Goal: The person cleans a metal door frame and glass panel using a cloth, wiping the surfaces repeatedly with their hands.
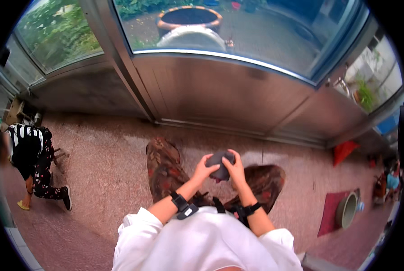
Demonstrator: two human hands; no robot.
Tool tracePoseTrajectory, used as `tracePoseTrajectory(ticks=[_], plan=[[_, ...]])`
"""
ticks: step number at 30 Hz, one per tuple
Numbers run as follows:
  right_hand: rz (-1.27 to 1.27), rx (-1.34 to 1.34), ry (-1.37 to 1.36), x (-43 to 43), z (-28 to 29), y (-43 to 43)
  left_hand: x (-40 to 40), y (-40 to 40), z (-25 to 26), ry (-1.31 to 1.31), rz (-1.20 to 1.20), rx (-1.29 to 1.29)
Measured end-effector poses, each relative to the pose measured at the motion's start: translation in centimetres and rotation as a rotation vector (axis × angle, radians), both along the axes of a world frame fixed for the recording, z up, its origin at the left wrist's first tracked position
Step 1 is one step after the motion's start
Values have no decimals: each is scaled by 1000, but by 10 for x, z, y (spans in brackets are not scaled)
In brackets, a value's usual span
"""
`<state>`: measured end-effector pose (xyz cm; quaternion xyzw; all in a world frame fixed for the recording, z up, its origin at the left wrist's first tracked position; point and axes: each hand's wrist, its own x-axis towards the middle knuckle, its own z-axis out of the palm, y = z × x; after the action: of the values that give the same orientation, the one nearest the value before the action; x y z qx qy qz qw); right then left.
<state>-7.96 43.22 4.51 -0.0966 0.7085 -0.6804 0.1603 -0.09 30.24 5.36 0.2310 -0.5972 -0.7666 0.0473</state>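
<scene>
Both hands hold one small dark grey object in front of my body, between my knees. It looks soft, perhaps folded cloth; its exact kind is not plain. My left hand grips its left side, with the thumb across the front. On its right side, my right hand has its thumb pressed to the face and its fingers over the top edge. A little dark red or pink material shows at the bottom of the object. Each wrist wears a black strap.
Ahead stands a metal-framed glass door panel. At left a person in striped top bends beside a small stool. A round tub rests by a red mat at right; a red object lies near the wall.
</scene>
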Motion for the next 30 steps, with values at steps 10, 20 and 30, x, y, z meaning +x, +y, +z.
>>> tracePoseTrajectory(ticks=[10,20,30], plan=[[229,-86,-393,10,19,-43,-1,-13,-1,75,-25,-221],[128,-139,-598,-1,2,-16,-17,-119,56,-46,-169,-194],[134,-32,-697,12,-7,6,-93,-210,166,181,91,-98]])
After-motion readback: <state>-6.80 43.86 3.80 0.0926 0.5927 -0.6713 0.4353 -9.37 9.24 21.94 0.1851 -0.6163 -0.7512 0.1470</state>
